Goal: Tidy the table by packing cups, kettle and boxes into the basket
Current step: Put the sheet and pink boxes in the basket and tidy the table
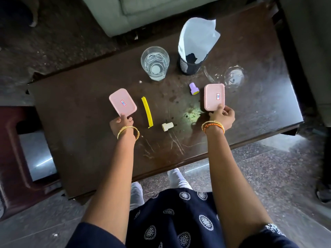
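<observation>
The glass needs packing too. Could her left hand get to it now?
Probably not at once: the left hand is occupied, gripping a pink box. The water glass stands unobstructed beyond it.

Two pink boxes each carry a small white sticker edged in red with blue handwritten marks. On the right box [214,96] the sticker [218,96] appears to read "19", turned sideways. On the left box [122,102] the sticker [123,103] is too blurred to read. Grey print on the white paper [197,35] is illegible.
</observation>
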{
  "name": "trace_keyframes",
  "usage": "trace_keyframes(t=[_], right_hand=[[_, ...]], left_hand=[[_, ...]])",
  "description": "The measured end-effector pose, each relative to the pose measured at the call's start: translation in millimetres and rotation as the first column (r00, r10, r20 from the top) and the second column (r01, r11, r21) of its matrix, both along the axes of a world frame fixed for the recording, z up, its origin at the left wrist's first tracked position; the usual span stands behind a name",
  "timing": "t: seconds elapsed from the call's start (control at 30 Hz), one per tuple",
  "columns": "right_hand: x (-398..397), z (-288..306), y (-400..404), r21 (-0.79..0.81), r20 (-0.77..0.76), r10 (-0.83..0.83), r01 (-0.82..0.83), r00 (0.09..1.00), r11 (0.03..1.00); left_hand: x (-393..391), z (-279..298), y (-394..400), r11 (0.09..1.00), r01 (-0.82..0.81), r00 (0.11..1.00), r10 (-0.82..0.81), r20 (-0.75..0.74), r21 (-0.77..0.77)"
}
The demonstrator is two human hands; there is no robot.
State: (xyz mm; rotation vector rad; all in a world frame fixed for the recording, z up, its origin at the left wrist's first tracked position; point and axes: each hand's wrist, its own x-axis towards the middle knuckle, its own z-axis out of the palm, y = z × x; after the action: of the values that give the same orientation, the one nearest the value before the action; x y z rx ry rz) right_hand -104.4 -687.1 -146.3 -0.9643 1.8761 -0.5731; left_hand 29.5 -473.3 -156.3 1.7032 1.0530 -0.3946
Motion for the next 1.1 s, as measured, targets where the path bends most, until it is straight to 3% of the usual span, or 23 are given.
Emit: trace_keyframes(t=[0.1,0.23,0.37,0.57,0.77,0.87,1.1], right_hand=[[0,8,13,0.023,0.078,-0.04,0.038,0.996,0.999],[-3,24,48,0.02,0.145,0.066,-0.069,0.987,0.997],[-4,41,92,-0.011,0.245,0.106,-0.107,0.964,0.994],[27,58,188,0.06,0.441,0.315,-0.378,0.84,0.924],[72,88,295,0.13,0.61,0.511,-0.713,0.605,0.689],[94,112,341,0.119,0.666,0.567,-0.819,0.485,0.562],[153,163,447,-0.003,0.566,0.802,-0.972,0.193,0.236]], left_hand=[[-4,6,6,0.996,-0.06,0.998,0.061,0.016,-0.066],[-17,23,23,0.98,-0.092,0.994,0.102,0.049,-0.176],[-31,39,58,0.983,-0.062,0.993,0.077,0.087,-0.171],[-48,56,118,0.938,-0.178,0.974,0.21,0.079,-0.297],[-40,92,193,0.932,-0.163,0.957,0.229,0.179,-0.325],[-23,120,235,0.952,-0.164,0.93,0.237,0.282,-0.259],[18,177,340,0.903,-0.355,0.774,0.43,0.465,-0.243]])
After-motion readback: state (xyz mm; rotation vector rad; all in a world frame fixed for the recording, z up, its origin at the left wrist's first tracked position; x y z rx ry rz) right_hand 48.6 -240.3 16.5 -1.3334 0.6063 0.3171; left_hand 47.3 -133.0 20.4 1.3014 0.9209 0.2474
